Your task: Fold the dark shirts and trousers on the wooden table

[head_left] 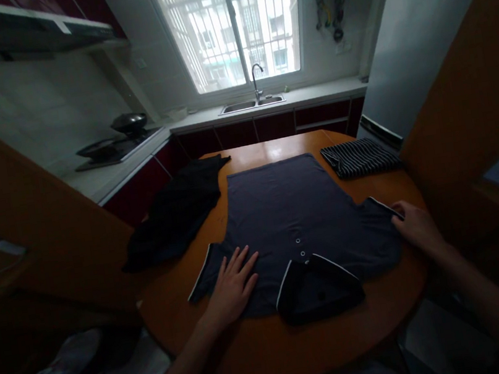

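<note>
A dark blue-grey polo shirt (pixel 281 207) lies spread out face up on the wooden table (pixel 293 355). Its black, white-edged collar points towards me and its hem lies at the far side. My left hand (pixel 233 283) rests flat on the shirt near the left sleeve, fingers spread. At the right sleeve, my right hand (pixel 415 226) pinches the white-trimmed cuff between thumb and fingers.
Dark clothing (pixel 178 210) lies heaped along the table's left side. A folded black-and-white striped garment (pixel 360 156) sits at the far right. Beyond are a counter with a sink (pixel 251 105), a stove with pans (pixel 130 122) and a fridge (pixel 415 43).
</note>
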The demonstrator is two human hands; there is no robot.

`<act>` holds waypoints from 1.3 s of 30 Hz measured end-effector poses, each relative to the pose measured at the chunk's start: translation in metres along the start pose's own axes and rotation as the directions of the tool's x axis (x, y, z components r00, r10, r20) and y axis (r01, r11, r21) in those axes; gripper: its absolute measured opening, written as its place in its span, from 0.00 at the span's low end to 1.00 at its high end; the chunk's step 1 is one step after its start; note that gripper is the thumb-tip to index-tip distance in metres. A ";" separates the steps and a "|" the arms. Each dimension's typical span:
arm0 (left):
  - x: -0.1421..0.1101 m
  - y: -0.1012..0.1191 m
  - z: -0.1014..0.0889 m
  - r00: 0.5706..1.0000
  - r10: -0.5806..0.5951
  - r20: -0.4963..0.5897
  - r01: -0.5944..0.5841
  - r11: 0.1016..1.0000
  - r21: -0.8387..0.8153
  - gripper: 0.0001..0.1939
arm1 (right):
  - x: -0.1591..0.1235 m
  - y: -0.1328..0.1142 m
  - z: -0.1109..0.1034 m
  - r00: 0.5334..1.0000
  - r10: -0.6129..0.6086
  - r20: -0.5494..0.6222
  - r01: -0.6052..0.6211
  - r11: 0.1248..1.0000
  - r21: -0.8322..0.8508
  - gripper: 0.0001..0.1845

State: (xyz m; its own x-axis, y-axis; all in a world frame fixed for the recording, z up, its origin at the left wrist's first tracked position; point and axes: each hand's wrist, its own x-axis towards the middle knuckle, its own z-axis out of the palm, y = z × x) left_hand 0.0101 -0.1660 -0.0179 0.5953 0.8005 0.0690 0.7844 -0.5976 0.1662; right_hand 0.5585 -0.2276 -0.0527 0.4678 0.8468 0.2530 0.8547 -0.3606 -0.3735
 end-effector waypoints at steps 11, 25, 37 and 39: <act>0.058 0.013 -0.017 0.995 0.078 0.059 -0.074 0.995 -0.069 0.30 | -0.004 -0.087 0.002 0.956 -0.294 0.017 0.291 0.937 -0.190 0.28; 0.235 -0.005 0.018 0.987 -0.154 -0.034 0.153 0.988 -0.033 0.32 | 0.138 -0.218 0.113 0.931 -0.179 0.319 0.225 0.968 -0.112 0.41; 0.236 -0.015 0.030 0.986 -0.126 -0.109 0.120 0.991 -0.058 0.30 | 0.273 -0.227 0.143 0.963 -0.045 0.264 0.091 0.982 -0.167 0.42; 0.235 -0.015 0.032 0.986 -0.120 -0.115 0.113 0.992 -0.063 0.30 | 0.287 -0.230 0.145 0.966 -0.023 0.258 0.070 0.982 -0.175 0.42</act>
State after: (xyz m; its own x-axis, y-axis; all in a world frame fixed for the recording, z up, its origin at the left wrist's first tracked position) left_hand 0.1439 0.0300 -0.0354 0.4731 0.8662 0.1611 0.8342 -0.4992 0.2343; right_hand 0.4633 0.1548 -0.0232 0.3744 0.9270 0.0231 0.9114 -0.3633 -0.1933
